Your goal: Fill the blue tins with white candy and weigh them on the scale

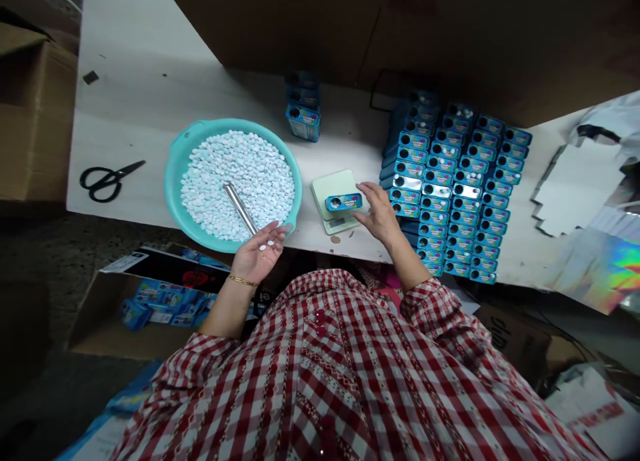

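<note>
My left hand is palm up at the near rim of a turquoise basin, with a couple of small white candies on its fingers. A shiny metal scoop lies on the heap of white candies in the basin; its lower end meets my left fingers, and whether they grip it I cannot tell. A blue candy box with a round dark opening lies on a small pale scale. My right hand is at the box's right end, thumb and fingers spread apart around it.
Several rows of blue boxes stand at the right, some with candies on top. More boxes stand behind the scale. Black scissors lie at the left. A large cardboard carton borders the back; an open carton holds blue packs below.
</note>
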`<state>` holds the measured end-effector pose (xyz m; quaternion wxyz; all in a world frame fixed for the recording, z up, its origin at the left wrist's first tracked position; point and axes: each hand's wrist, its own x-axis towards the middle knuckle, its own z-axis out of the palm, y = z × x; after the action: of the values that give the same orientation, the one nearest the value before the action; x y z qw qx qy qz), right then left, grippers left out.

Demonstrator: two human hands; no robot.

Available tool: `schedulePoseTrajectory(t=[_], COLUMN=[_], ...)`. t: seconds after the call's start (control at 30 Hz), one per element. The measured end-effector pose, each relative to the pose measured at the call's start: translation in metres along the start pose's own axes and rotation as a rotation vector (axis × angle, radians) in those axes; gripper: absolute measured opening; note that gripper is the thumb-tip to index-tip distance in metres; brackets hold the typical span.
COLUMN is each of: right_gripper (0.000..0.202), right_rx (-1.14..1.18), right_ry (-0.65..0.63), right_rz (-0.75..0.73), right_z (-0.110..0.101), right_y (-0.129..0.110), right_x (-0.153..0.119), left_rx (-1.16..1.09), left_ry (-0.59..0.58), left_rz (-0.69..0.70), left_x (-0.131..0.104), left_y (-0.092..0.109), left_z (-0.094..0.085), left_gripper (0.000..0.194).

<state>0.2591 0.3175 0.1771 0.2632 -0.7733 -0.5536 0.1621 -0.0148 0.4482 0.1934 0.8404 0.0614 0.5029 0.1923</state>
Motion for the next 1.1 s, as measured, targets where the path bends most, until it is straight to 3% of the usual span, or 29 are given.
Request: schedulePoseTrajectory(t=[0.13,0.23,0.33,0.5,0.6,0.67,0.73,0.8,0.87,0.97,1.03,1.1], right_gripper=[0.044,0.030,0.029,0.032,0.037,0.036,0.031,0.028,0.025,0.027,0.029,0.030], right_rx=[-0.006,0.014,0.027,0.027,0.060,0.045,-0.031,-0.156,-0.311,-0.505,-0.589,-0.623], right_ry=[-0.041,-0.030,0.053,0.119,0.182,0.231,0.259,0.305,0.313,0.166,0.069,0.022], right_rz=[-0.034,-0.063,-0.055,0.109,0.157,0.089,-0.006,-0.014,0.036,0.075,0.108,0.133], right_z=[0.006,0.007,0.018,0.072,0.087,0.073,0.041,0.002,-0.030,-0.051,-0.049,-0.044], right_y=[0.000,-0.002,-0.009,-0.022,-0.024,-0.020,-0.011,0.003,0.019,0.041,0.051,0.058], right_x=[0.008,0.024,0.063,0.151,0.166,0.144,0.100,0.045,-0.006,-0.052,-0.060,-0.059], left_rx=[0.005,0.069,0.184,0.454,0.829,1.166,1.469,1.679,1.760,1.583,1.280,0.856], left_ry=[0.063,0.070,0.121,0.184,0.267,0.315,0.311,0.275,0.220,0.096,0.052,0.080], left_rz=[0.087,0.148,0.230,0.366,0.573,0.763,0.904,0.948,0.918,0.898,0.902,0.819], left_x=[0.005,0.009,0.016,0.039,0.057,0.067,0.077,0.084,0.090,0.097,0.100,0.101], left_y=[0.012,0.020,0.025,0.031,0.041,0.048,0.051,0.049,0.044,0.041,0.045,0.054], left_z=[-0.011,-0.019,-0.022,-0.019,-0.015,-0.011,-0.007,-0.004,-0.004,-0.007,-0.007,-0.003], left_gripper=[0.015,0.020,0.032,0.046,0.047,0.052,0.059,0.059,0.045,0.020,0.013,0.013])
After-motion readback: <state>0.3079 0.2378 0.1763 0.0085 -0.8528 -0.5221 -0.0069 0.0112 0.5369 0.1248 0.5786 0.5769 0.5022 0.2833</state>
